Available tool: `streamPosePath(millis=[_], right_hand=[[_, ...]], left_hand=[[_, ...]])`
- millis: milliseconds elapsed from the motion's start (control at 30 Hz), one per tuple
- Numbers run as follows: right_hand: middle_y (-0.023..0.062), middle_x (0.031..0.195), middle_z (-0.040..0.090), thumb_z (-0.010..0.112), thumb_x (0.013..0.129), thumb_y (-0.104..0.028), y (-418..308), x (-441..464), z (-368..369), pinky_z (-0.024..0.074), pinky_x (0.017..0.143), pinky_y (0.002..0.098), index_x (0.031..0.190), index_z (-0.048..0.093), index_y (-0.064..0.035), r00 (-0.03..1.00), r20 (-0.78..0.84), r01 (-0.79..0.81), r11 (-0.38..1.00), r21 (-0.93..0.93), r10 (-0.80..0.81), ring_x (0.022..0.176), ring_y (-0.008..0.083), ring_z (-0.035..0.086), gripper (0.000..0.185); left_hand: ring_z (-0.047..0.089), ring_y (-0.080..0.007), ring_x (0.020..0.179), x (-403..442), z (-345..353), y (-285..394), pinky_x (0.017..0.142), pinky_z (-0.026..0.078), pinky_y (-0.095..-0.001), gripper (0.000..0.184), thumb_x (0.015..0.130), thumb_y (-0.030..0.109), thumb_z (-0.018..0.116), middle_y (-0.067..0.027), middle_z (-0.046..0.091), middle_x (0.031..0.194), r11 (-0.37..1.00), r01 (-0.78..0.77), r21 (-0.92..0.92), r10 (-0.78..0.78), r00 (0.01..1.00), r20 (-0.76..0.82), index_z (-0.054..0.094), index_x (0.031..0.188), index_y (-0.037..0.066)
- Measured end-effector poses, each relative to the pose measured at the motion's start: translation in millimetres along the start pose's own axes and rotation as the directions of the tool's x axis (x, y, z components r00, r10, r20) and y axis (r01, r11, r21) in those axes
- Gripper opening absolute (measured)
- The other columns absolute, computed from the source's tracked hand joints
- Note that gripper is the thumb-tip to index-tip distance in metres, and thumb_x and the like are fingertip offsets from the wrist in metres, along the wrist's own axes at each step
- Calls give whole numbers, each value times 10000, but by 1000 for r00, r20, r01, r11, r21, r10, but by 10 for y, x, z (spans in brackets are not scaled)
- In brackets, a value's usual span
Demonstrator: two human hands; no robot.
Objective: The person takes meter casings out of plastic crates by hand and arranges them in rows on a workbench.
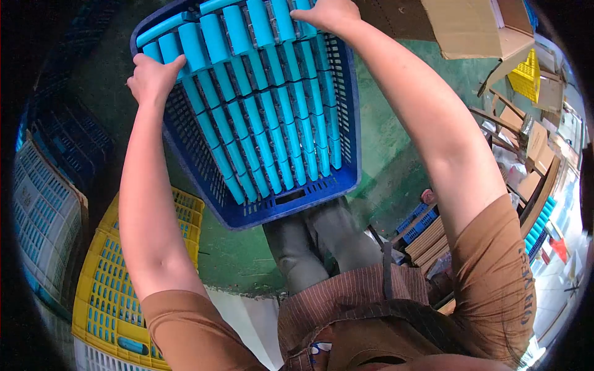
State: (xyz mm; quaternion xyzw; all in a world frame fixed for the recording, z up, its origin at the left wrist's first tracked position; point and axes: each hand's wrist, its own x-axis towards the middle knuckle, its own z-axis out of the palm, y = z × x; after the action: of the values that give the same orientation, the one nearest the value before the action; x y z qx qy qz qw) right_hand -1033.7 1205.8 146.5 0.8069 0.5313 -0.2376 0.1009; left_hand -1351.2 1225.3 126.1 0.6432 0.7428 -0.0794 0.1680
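Observation:
A dark blue plastic basket (266, 217) with slotted walls holds several stacked rows of turquoise cylinders (272, 133). Across its far end lies an upper row of turquoise cylinders (235, 31), closer to me than the rows under it. My left hand (154, 77) is closed on the left end of this upper row, with the thumb along the near side. At the row's right end, my right hand (331, 13) grips with its thumb on the cylinders; its other fingers are mostly hidden or cut off by the frame's top edge.
Yellow slotted crates (102, 278) holding turquoise pieces stand at my left, beside a white crate (43, 204). An opened cardboard box (461, 28) is at the upper right. Another yellow crate (526, 75) and a brown stack (427, 241) are on the right. The floor (238, 256) is green.

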Motion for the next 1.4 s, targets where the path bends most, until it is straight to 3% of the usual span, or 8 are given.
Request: streamPosePath(millis=[100,200,367,500,600,667,1200,1400], right_hand=[[188,1168,629,736,663,-527,-4,63,268,529,833,397,1260,513,33,995,-85,-46,999,16,47,967,357,648,848],[239,1071,631,714,709,-482,40,-115,348,519,844,451,1146,562,66,995,-95,-25,1000,-17,23,969,407,633,718],[245,1043,626,767,590,-485,244,-922,479,535,810,449,1081,477,93,978,-63,-185,966,181,199,947,392,643,813],[248,1068,616,785,591,-450,330,-1192,671,516,858,447,1149,403,106,962,-19,-262,939,221,273,997,389,624,875],[263,1109,603,781,608,-451,329,-1096,567,501,888,436,1180,389,112,940,113,-341,906,250,322,1024,385,616,895],[277,1142,590,771,617,-470,304,-1098,569,492,899,424,1184,412,113,928,118,-372,887,275,353,1034,383,614,889],[248,1010,641,760,623,-416,442,-1627,888,496,832,474,1154,399,28,919,-146,-264,845,465,368,938,404,634,781],[251,1029,630,756,661,-357,495,-2350,699,486,835,489,1281,346,-11,897,-230,-187,798,573,376,935,431,623,820]], left_hand=[[580,-410,1069,-40,-51,36,884,494,-458,844,626,538,767,-256,627,1088,1000,0,8,0,1000,-9,487,1153,-59],[589,-404,1040,-103,-128,34,853,509,-454,804,604,513,789,-250,632,1054,1000,-4,4,4,999,-38,505,1107,-46],[595,-404,942,-447,33,-89,816,503,-473,755,541,432,827,-265,610,983,992,-83,-99,75,994,-80,502,1021,-50],[595,-413,983,-646,147,-183,852,497,-467,903,535,462,829,-287,608,1018,966,-220,-135,185,955,-230,475,1152,-95],[611,-413,975,-482,22,-75,861,502,-456,929,542,469,831,-289,618,1010,997,-79,0,78,984,160,447,1176,-90],[622,-413,957,-507,82,-79,856,504,-453,930,551,474,829,-285,623,1000,995,-88,37,83,989,125,422,1175,-83],[627,-408,956,-1217,215,-223,855,486,-455,879,553,449,827,-254,623,1034,932,52,-358,-76,996,-54,391,1182,16],[607,-366,1026,-1916,-157,-291,895,466,-432,906,550,409,870,-226,598,1115,855,47,-516,-113,989,-97,402,1222,23]])
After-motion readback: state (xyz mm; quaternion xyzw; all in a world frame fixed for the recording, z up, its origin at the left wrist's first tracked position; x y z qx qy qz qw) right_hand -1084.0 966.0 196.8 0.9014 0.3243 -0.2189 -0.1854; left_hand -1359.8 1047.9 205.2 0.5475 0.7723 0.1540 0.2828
